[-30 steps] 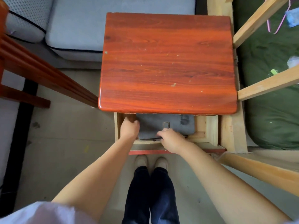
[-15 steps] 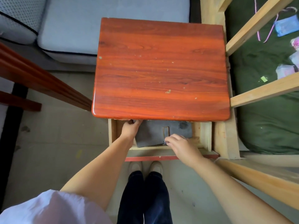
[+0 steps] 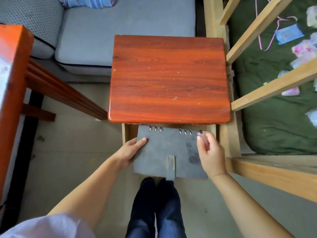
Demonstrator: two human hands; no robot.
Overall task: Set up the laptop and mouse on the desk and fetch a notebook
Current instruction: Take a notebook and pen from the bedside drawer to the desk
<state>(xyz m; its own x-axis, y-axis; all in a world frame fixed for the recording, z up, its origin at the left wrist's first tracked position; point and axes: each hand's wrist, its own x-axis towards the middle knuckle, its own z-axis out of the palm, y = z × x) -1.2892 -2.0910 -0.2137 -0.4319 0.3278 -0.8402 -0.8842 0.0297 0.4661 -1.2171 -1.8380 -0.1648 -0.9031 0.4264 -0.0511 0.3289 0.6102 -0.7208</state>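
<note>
A grey ring-bound notebook (image 3: 164, 152) with metal rings on its far edge and a strap clasp on its near edge is held level in front of the red-brown wooden desk (image 3: 169, 78). My left hand (image 3: 131, 152) grips its left edge, thumb on the cover. My right hand (image 3: 210, 152) is at its right side, fingers loosely curled over the cover; whether it grips is unclear. Behind the notebook the open drawer (image 3: 126, 133) shows under the desk's front edge. No laptop or mouse is in view.
A grey sofa (image 3: 120, 31) stands behind the desk. A red wooden furniture piece (image 3: 15, 83) is at the left. At the right a pale wooden bed frame (image 3: 267, 169) holds a green mattress (image 3: 274, 126) with small packets.
The notebook has come out of the drawer, up and toward me, and now covers most of the drawer. My left hand has shifted to its left edge. The camera has moved back.
</note>
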